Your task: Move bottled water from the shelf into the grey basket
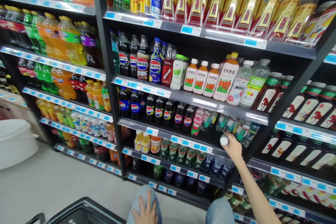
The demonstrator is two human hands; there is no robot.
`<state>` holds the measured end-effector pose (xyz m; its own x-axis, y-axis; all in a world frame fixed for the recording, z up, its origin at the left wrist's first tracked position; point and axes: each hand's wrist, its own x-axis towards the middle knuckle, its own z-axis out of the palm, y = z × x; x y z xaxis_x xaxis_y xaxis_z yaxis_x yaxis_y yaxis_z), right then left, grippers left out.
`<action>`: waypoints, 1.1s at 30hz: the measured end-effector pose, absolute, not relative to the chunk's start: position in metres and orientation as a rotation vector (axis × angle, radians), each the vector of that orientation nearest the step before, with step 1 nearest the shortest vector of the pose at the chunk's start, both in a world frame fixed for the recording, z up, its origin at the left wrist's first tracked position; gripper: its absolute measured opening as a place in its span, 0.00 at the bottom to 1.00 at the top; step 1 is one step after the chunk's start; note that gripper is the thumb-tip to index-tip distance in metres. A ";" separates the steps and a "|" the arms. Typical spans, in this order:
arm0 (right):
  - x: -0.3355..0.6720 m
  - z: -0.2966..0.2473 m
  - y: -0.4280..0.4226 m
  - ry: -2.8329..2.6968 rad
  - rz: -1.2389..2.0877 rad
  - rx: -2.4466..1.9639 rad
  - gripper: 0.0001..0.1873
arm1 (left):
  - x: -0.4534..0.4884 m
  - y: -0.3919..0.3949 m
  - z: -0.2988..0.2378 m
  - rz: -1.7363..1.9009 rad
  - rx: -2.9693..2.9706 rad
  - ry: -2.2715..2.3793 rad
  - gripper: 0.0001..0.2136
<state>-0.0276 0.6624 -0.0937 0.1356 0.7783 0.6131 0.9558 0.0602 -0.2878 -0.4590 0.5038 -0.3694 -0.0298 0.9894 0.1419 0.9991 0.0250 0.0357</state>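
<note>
My right hand [233, 147] reaches up to the third shelf [183, 139] of a drinks rack and closes round a small clear bottle with a white cap [224, 140]. Similar clear bottles with teal labels [236, 126] stand just behind it, and a pink-labelled bottle [197, 120] stands to its left. My left hand [145, 211] rests flat, fingers spread, on my left knee in blue jeans. My right knee [220, 211] shows below the right forearm.
Black shelving holds rows of cola bottles [157, 108], orange juice bottles [201, 78], green bottles [181, 152] and red-gold cartons [231, 3]. A dark shopping basket [81, 211] sits on the pale tiled floor at bottom left. A white bin [15, 141] stands at far left.
</note>
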 end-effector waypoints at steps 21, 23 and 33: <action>-0.166 -0.159 0.547 -1.323 0.641 -1.153 0.23 | -0.463 0.507 -0.350 -0.466 -2.360 -2.487 0.28; -0.180 -0.195 0.542 -1.206 0.847 -1.177 0.23 | -0.465 0.505 -0.353 -0.914 -2.510 -2.554 0.27; -0.206 -0.344 0.507 -0.873 1.289 -1.229 0.32 | -0.423 0.446 -0.401 -2.494 -2.860 -2.518 0.49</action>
<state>-0.2061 0.5071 -0.3441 0.1369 0.9775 -0.1604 -0.2129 -0.1291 -0.9685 -0.4226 0.4460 -0.4007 0.2991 0.9427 -0.1478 -0.1389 0.1962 0.9707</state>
